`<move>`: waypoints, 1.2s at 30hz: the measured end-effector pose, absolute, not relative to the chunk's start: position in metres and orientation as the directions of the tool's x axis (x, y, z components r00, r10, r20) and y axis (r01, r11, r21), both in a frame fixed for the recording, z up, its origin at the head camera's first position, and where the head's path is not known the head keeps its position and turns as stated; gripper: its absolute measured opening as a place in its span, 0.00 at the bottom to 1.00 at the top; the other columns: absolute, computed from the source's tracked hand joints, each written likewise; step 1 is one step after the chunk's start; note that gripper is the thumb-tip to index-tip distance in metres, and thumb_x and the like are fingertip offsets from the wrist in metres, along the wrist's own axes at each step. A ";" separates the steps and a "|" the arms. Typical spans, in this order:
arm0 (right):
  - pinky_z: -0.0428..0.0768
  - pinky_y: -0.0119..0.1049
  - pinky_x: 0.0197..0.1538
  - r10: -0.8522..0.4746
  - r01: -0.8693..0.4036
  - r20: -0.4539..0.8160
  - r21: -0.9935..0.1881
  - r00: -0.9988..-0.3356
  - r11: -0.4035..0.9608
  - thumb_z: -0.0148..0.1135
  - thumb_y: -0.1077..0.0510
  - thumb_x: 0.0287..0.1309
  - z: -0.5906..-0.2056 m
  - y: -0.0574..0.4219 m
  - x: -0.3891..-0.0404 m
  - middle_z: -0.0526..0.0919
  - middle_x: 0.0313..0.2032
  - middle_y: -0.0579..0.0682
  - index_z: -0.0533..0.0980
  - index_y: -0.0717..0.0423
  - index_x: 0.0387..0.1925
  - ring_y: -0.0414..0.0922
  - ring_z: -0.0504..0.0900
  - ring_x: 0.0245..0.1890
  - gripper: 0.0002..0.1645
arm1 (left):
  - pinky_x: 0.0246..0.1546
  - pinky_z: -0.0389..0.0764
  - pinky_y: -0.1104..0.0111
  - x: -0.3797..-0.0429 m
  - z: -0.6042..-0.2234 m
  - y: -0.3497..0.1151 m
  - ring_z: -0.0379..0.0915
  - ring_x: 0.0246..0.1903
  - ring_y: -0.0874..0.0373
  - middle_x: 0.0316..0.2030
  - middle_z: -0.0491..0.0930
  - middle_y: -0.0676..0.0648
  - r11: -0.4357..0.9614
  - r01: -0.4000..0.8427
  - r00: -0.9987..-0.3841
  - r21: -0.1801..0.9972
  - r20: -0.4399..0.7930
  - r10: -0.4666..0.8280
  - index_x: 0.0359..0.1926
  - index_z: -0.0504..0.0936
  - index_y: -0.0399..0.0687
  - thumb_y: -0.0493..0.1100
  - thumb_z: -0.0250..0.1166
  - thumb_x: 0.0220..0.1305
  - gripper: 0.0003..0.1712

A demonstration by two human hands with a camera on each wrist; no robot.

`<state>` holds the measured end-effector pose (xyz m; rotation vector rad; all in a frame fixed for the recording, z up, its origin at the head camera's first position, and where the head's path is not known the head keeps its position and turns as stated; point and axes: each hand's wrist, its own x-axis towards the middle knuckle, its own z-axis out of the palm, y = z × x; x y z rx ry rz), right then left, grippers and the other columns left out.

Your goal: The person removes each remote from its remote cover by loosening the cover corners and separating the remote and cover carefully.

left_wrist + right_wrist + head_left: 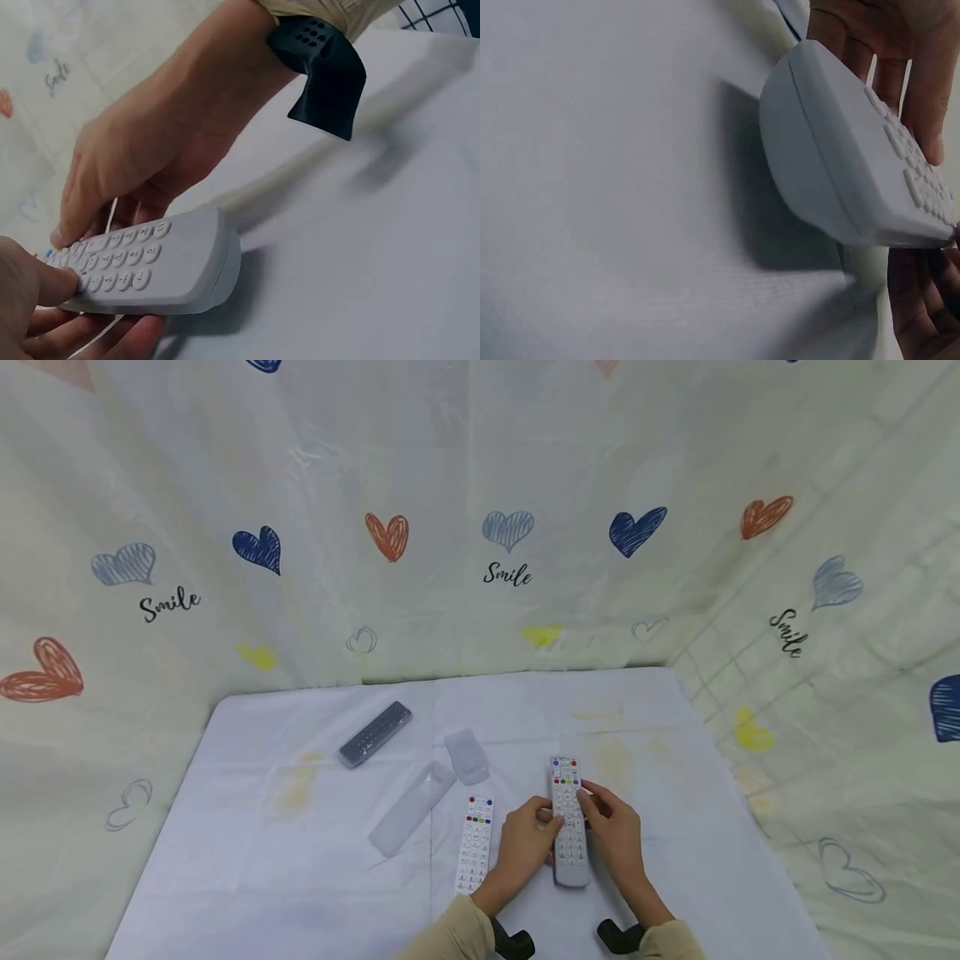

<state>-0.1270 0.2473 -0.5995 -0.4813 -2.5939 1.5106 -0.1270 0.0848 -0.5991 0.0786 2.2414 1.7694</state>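
Both hands hold a pale grey remote control [572, 860] above the white table; its keypad faces up, with red, blue, green and yellow buttons toward the far end. My left hand [525, 837] grips its left side, thumb on the keys and fingers underneath, as the left wrist view shows. At the right edge, my right hand [617, 831] pinches the upper part of the remote. In the right wrist view the blank near end of the remote [821, 150] stands close to the camera, its shadow on the cloth. Left of my left hand lies a white remote [476, 839], partly covered by the forearm.
A long translucent sleeve [411, 810] lies left of the white remote, with a shorter translucent piece [467, 757] beyond it. Farther back on the left is a dark remote [375, 735]. A curtain printed with hearts [450, 610] hangs behind the table [262, 860].
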 end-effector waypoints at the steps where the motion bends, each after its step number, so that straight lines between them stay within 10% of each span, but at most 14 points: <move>1: 0.82 0.28 0.34 0.319 0.229 -0.077 -0.851 -0.945 0.472 0.64 0.50 0.74 -0.601 0.246 -0.128 0.89 0.43 0.56 0.82 0.50 0.62 0.40 0.82 0.33 0.21 | 0.17 0.81 0.71 -0.127 -0.601 0.085 0.78 0.19 0.65 0.39 0.86 0.52 0.265 -0.120 -0.962 0.957 -0.178 0.207 0.58 0.82 0.43 0.47 0.68 0.72 0.19; 18: 0.74 0.32 0.29 0.266 0.195 0.021 -0.623 -0.964 0.758 0.65 0.52 0.71 -0.598 0.234 -0.136 0.91 0.35 0.56 0.86 0.58 0.54 0.43 0.82 0.29 0.18 | 0.16 0.65 0.67 -0.128 -0.591 0.089 0.70 0.18 0.61 0.22 0.77 0.53 0.858 0.248 -0.965 0.449 0.035 0.261 0.34 0.84 0.48 0.55 0.68 0.71 0.16; 25: 0.72 0.33 0.27 0.237 0.197 -0.010 -0.589 -0.972 0.784 0.64 0.52 0.71 -0.594 0.231 -0.136 0.89 0.34 0.54 0.85 0.58 0.55 0.42 0.78 0.26 0.18 | 0.24 0.77 0.66 -0.148 -0.579 0.065 0.77 0.31 0.56 0.33 0.82 0.50 0.923 0.360 -0.918 0.139 0.227 0.324 0.43 0.87 0.49 0.54 0.68 0.71 0.14; 36: 0.76 0.36 0.32 0.229 0.156 0.072 -0.537 -0.971 0.829 0.63 0.53 0.72 -0.585 0.225 -0.133 0.87 0.36 0.52 0.85 0.56 0.53 0.44 0.82 0.32 0.16 | 0.50 0.84 0.53 -0.205 -0.558 -0.023 0.76 0.57 0.44 0.55 0.81 0.42 0.940 0.330 -0.894 0.086 0.347 0.282 0.54 0.84 0.43 0.44 0.67 0.70 0.15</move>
